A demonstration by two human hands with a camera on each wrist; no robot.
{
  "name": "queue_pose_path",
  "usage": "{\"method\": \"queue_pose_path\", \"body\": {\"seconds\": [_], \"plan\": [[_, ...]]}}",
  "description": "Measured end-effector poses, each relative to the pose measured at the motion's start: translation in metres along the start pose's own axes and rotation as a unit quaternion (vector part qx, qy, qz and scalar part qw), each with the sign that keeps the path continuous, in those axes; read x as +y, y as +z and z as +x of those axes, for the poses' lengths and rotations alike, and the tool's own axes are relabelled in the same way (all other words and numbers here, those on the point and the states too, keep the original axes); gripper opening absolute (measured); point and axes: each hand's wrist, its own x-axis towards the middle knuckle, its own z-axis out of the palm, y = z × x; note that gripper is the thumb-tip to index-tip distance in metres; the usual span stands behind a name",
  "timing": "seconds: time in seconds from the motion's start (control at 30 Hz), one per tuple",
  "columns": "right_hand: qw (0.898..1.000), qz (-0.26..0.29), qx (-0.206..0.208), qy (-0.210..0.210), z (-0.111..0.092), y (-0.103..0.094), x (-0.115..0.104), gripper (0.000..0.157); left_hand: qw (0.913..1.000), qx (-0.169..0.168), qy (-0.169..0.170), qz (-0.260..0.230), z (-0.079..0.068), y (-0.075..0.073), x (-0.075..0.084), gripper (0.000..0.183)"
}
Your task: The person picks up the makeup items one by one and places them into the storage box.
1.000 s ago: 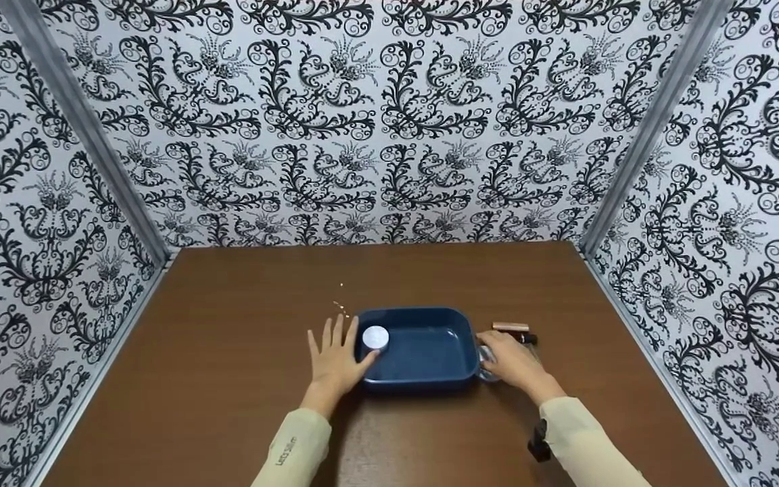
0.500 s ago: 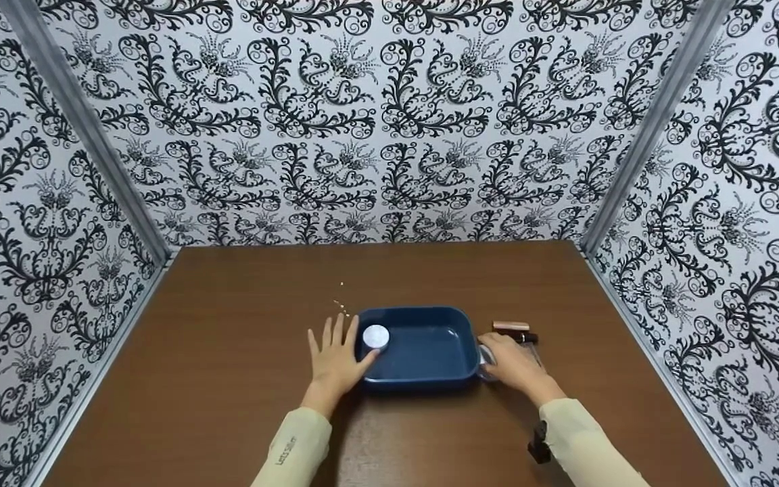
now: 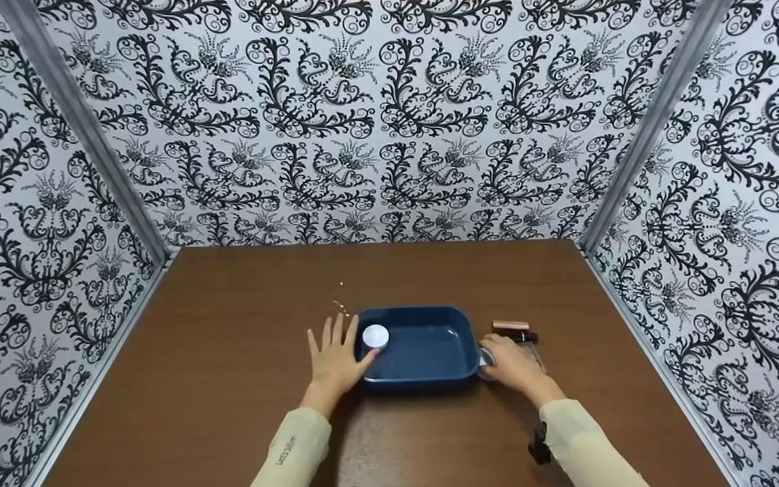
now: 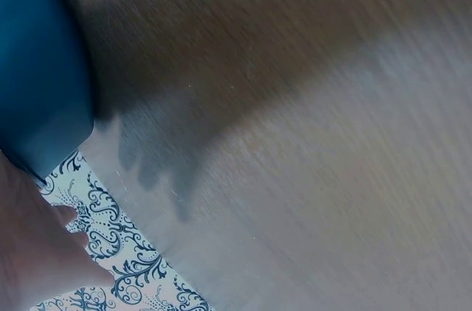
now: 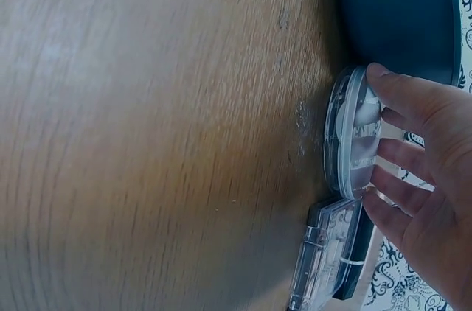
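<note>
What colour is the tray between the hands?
Dark blue; the tray shows best in the head view.

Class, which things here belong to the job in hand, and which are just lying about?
Seemingly part of the job:
blue dish, at the left hand
white round item inside it
round clear case, held by the right hand

Seemingly lying about:
rectangular clear case
copper-coloured tube
black-ended tube

Surface (image 3: 247, 291): wood-grain finish, smooth, faint sheen. Blue dish (image 3: 430, 355): smooth, glossy. Round case (image 5: 345, 134), square case (image 5: 318, 252): clear plastic, shiny. Pinkish tube (image 3: 510, 326): metallic-looking. Sleeves (image 3: 301, 436): matt cloth. Corner posts (image 3: 651, 125): metal-looking.
</note>
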Motion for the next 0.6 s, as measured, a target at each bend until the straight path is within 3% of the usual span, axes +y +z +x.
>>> {"method": "queue_pose_path", "body": {"seconds": [0.3, 0.6], "plan": [[1.0, -0.009, 0.01, -0.019, 0.0002, 0.0009, 0.0, 0.049, 1.0, -0.006, -0.004, 0.0, 0.0004, -0.003, 0.0012, 0.083], [1.0, 0.004, -0.018, -0.009, -0.0017, -0.0021, -0.0001, 0.064, 1.0, -0.003, -0.005, -0.004, -0.0011, -0.0028, 0.0021, 0.083]]}}
